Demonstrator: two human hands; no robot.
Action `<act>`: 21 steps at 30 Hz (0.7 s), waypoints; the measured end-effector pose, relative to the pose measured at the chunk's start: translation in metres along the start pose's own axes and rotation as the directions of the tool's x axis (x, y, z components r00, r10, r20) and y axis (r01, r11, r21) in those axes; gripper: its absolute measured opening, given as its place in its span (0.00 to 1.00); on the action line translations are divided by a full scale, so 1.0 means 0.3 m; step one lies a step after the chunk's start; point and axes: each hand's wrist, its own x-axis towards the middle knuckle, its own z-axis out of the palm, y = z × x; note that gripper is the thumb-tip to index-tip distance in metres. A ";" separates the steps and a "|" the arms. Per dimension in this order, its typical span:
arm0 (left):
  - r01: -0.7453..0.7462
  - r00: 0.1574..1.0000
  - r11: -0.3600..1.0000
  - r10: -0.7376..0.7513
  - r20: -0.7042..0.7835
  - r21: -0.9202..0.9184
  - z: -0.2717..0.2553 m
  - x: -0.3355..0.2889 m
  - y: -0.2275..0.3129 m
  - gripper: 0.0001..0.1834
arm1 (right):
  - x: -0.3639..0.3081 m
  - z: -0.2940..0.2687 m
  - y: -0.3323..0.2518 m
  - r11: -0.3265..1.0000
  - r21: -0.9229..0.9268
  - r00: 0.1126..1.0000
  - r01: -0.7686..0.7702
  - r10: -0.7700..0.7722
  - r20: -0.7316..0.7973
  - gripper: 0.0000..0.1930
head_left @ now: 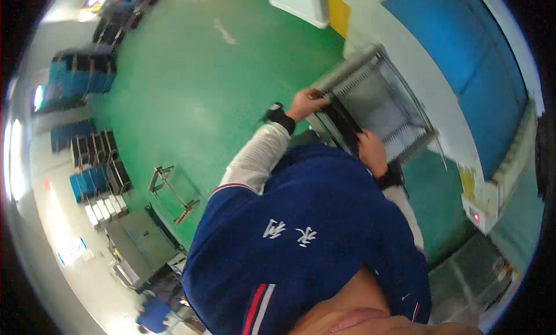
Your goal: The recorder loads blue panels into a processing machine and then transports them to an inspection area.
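A metal rack (399, 71) with toothed, slotted rails along two sides stands in front of me, to the right of centre. Across its near side, between those rails, lies a long dark panel (344, 122), seen nearly edge-on. My left hand (307, 105) is closed round the panel's far-left end, beside one slotted rail. At the other end my right hand (372, 154) has its fingers curled against the same panel; its fingertips are partly hidden. Both wrists wear dark bands. The picture is somewhat blurred, so the panel's exact kind is unclear.
A large white machine with a blue panel (457, 39) rises just beyond the rack. A low metal frame (168, 190) stands on the green floor (191, 74) at left. Carts with blue and black bins (81, 74) line the far left. Another person (153, 313) is at lower left.
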 end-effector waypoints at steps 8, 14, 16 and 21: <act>-0.094 0.993 0.996 0.093 -0.068 -0.009 0.045 -0.033 -0.050 0.29 | -0.058 0.089 0.053 0.999 -0.038 0.999 -0.020 0.021 0.030 0.13; -0.235 0.961 0.956 0.255 -0.106 0.177 0.005 -0.017 -0.114 0.29 | -0.014 0.100 0.014 0.998 0.003 0.998 -0.063 0.063 0.010 0.14; -0.227 0.966 0.945 0.249 -0.070 0.236 -0.005 -0.012 -0.069 0.28 | -0.004 0.123 0.050 0.999 -0.029 0.998 -0.043 0.042 -0.048 0.14; -0.270 0.962 0.950 0.274 -0.009 0.154 -0.008 0.035 -0.134 0.27 | 0.006 0.101 -0.001 0.974 -0.159 0.987 -0.159 0.158 -0.019 0.13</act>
